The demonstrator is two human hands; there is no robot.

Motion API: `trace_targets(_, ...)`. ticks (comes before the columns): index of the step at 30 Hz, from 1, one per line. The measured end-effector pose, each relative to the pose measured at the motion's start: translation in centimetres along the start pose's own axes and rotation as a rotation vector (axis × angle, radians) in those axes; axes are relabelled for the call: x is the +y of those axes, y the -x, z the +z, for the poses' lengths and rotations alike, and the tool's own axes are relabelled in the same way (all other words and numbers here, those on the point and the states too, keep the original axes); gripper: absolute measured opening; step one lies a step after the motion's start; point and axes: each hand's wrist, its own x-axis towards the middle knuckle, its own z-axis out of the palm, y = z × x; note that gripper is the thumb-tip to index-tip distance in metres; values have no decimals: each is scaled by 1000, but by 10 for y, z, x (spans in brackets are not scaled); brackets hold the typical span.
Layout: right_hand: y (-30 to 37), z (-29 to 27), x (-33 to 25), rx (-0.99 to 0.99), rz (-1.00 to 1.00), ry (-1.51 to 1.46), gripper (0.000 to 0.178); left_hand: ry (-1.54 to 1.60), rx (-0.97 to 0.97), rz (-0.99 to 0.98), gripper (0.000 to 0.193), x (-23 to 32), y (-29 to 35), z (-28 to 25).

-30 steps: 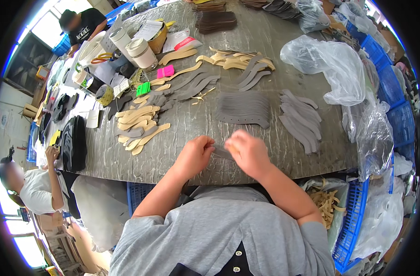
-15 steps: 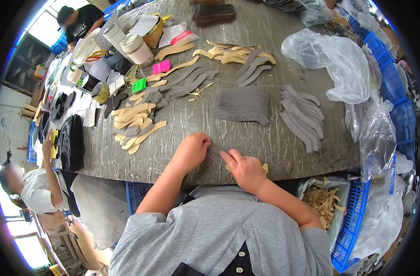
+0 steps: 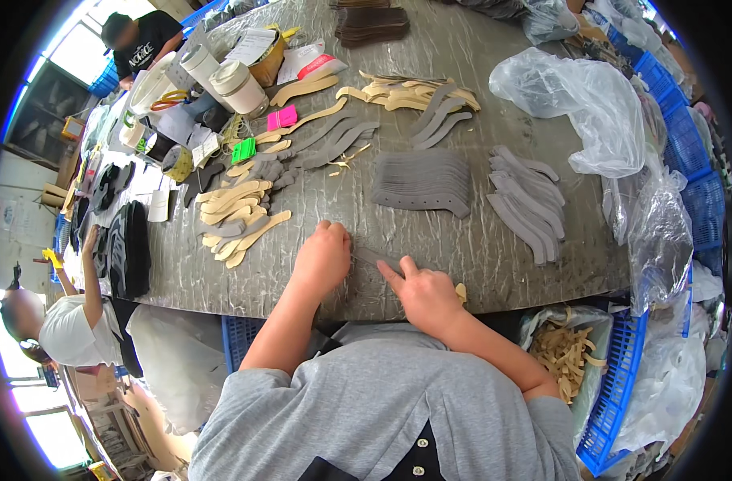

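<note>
A thin grey curved strip (image 3: 369, 256) spans the gap between my two hands, low over the table near its front edge. My left hand (image 3: 324, 252) is closed in a pinch around the strip's left end. From the right, my right hand (image 3: 431, 295) meets the strip with its index finger stretched along it. The other fingers curl under, and the strip's right end is hidden there. Just beyond my hands lies a neat row of grey strips (image 3: 422, 183). A looser group of grey strips (image 3: 528, 204) is to its right.
Tan and grey pieces (image 3: 233, 208) pile up at left, with a pink pad (image 3: 282, 119) and a green pad (image 3: 243, 150) behind. Clear plastic bags (image 3: 578, 104) cover the right side. Tan scraps (image 3: 562, 357) fill a lined blue crate (image 3: 614, 385). Two people sit across the left.
My left hand has shifted slightly left and away from me. My right index finger now points along the strip, and the gap between my hands is wider.
</note>
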Motion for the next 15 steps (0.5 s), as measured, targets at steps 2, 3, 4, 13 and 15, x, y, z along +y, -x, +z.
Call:
trace_targets(2,1,5,3,31,13,-23,50,72,13,105,18,4,7,3)
trace_targets(3,1,6,3,91,43,-93,46,110,16,162,20,7,10,4)
trace_targets(4,0,8,3,153,75,-162,43,163,-43,90,20,6,11,3)
trace_targets(13,38,-41,44,381,417,-141,16,411,-234,28,13,0,45,-44)
trace_targets(15,54,-53,81,398,574,-13,16,227,-513,124,13,-24,71,-80)
